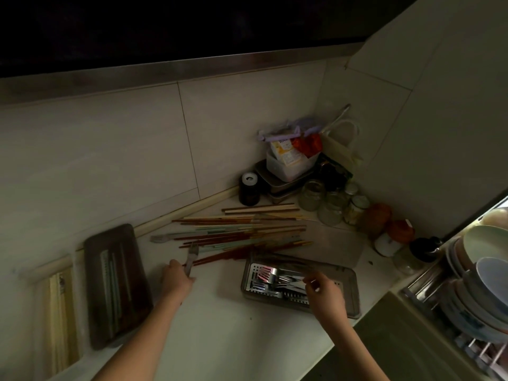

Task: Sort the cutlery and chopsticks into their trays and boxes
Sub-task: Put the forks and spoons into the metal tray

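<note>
Head view: the left hand (176, 280) pinches a fork (191, 258) by its handle beside the chopstick pile (242, 232); the right hand (324, 294) hovers over the cutlery tray (347, 306), grip unclear (dim, blurred); the fork looks stiff, light, slick; mid-handle holds best.

The left hand (176, 281) grips a fork (191, 258) at the near-left end of the chopstick pile (242, 232). Just right of the pile's near edge, the right hand (324, 295) hovers pinched over the cutlery tray (349, 303). Left of the pile lies a dark chopstick box (115, 284).
</note>
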The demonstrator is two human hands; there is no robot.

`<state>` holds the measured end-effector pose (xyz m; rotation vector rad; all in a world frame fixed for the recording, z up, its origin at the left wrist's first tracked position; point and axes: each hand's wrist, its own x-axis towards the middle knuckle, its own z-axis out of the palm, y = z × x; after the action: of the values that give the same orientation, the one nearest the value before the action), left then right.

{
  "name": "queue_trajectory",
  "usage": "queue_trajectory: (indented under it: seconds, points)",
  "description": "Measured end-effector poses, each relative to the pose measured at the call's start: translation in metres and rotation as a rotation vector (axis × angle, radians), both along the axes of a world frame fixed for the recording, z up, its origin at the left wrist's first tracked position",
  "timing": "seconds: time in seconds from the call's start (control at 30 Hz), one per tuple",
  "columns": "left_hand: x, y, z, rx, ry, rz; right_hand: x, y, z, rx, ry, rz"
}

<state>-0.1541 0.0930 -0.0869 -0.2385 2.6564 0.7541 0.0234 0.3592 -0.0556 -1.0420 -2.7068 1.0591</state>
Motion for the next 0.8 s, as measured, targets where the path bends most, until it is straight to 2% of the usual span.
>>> queue_trajectory:
  seconds: [0.23,0.33,0.43,0.63,0.73,0.8]
  points:
    - [-0.010,0.000,-0.002,0.047,-0.097,0.082,-0.001,-0.005,0.001,-0.064,0.072,0.005]
    - [-0.007,0.001,-0.002,0.360,-0.247,0.223,-0.008,-0.013,0.005,-0.070,0.118,0.037]
    - [0.002,-0.005,-0.002,0.527,-0.322,0.281,-0.016,-0.025,0.011,-0.068,0.158,0.113]
    - [0.004,0.002,0.014,1.059,-0.381,0.442,-0.030,-0.059,0.020,-0.123,0.207,0.467]
    - [0.001,0.014,0.031,1.194,-0.407,0.414,-0.040,-0.077,0.022,-0.071,0.201,0.672]
    - [0.002,0.023,0.043,1.217,-0.450,0.333,-0.047,-0.086,0.025,-0.021,0.286,0.712]
